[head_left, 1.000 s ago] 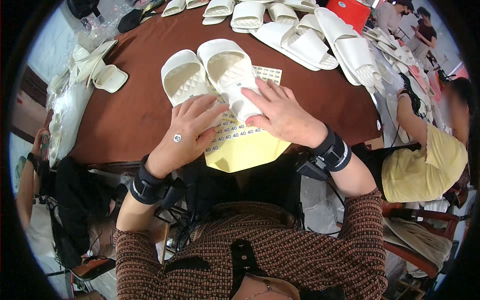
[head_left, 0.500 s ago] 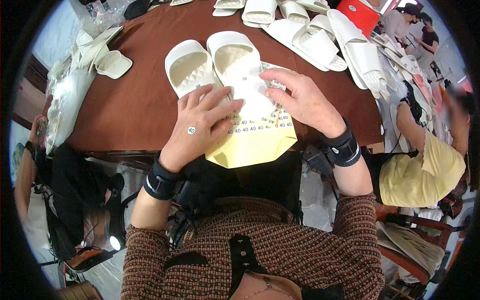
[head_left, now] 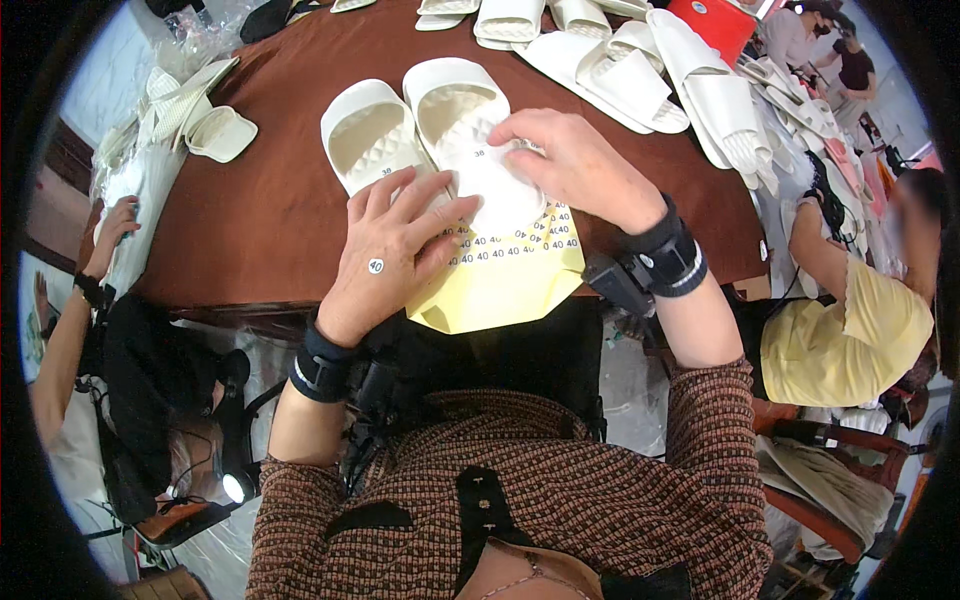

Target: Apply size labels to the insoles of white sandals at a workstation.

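Two white slide sandals lie side by side on the brown table, the left slide (head_left: 362, 98) and the right slide (head_left: 452, 76). Each has a small round printed sticker on its insole. A yellow sheet (head_left: 500, 300) with rows of round printed stickers lies under their near ends. My left hand (head_left: 390, 240) rests with fingers spread over the left slide's near end and the sheet; a round sticker sits on its back. Over the right slide is my right hand (head_left: 590, 170), index finger and thumb apart near the sticker there. I see nothing held in it.
More white slides (head_left: 600, 75) are piled along the table's (head_left: 270, 200) far right side. Slides and clear plastic bags (head_left: 150, 215) lie at its left edge, where another person's hand (head_left: 120, 225) reaches in. A red box (head_left: 710, 28) stands far right. A person in yellow (head_left: 840, 335) sits right.
My right hand has moved left and up, off the sheet's edge onto the right slide's insole. My left hand stays in place. The other person's hand at left has come up to the plastic bags.
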`<action>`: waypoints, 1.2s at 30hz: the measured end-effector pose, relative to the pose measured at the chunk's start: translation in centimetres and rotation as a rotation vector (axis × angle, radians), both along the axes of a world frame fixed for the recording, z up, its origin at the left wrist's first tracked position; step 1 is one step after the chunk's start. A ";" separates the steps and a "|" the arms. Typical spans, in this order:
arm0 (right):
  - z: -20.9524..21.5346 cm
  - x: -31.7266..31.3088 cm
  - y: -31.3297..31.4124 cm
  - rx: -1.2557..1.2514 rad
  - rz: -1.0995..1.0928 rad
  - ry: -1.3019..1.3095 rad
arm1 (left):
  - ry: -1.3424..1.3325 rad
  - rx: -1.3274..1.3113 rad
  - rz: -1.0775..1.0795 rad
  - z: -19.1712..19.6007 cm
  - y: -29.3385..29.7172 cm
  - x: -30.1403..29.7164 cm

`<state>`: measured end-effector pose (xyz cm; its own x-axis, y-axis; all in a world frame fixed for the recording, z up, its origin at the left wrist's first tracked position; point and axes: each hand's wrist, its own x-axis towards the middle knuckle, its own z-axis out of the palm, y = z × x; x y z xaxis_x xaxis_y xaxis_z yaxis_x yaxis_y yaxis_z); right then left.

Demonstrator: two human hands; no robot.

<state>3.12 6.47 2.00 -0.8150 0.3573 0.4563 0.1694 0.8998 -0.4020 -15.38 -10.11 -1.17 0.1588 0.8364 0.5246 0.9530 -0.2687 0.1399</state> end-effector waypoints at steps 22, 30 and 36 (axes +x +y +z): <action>-2.3 -3.8 1.7 -0.208 0.086 0.069 | -0.051 0.059 0.031 -0.3 0.0 0.3; -2.1 -3.8 1.5 -0.179 0.079 0.063 | -0.037 0.022 0.026 -0.5 0.0 0.1; -2.3 -4.0 1.7 -0.160 0.087 0.047 | -0.042 0.046 0.026 -0.4 0.0 0.1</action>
<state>-0.85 8.20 -0.28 -0.8252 0.3572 0.4375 0.0710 0.8341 -0.5471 -15.28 -10.12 -1.60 0.1138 0.8147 0.5686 0.9534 -0.2506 0.1682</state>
